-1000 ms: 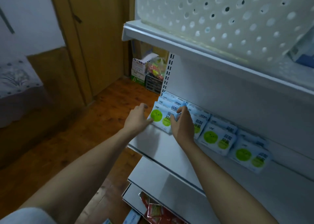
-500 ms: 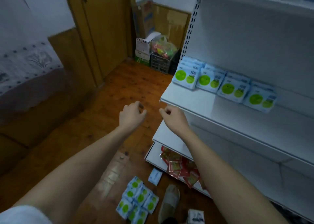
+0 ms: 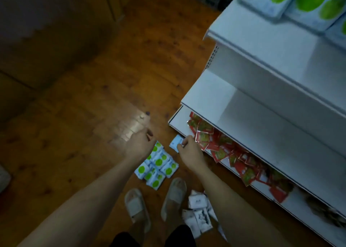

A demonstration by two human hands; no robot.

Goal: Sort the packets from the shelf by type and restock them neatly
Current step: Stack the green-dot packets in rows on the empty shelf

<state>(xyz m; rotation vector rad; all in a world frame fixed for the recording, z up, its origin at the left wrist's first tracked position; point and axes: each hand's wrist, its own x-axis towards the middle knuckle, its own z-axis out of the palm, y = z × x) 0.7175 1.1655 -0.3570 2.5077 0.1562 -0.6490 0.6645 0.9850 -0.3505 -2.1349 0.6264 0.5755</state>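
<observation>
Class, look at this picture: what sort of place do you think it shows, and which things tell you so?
Probably a room set up like a small shop: white retail shelving, red packets heaped on its bottom tier, and green-dotted packets on a wooden floor.

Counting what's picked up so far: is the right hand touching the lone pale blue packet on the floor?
Cannot tell. In the head view the right hand overlaps the pale blue packet's edge, fingertips curled beside it, but blur hides whether there is contact or the hand hovers above.

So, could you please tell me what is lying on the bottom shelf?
The bottom shelf holds a loose heap of red packets. The shelf above covers its back, so anything deeper stays unseen.
</observation>
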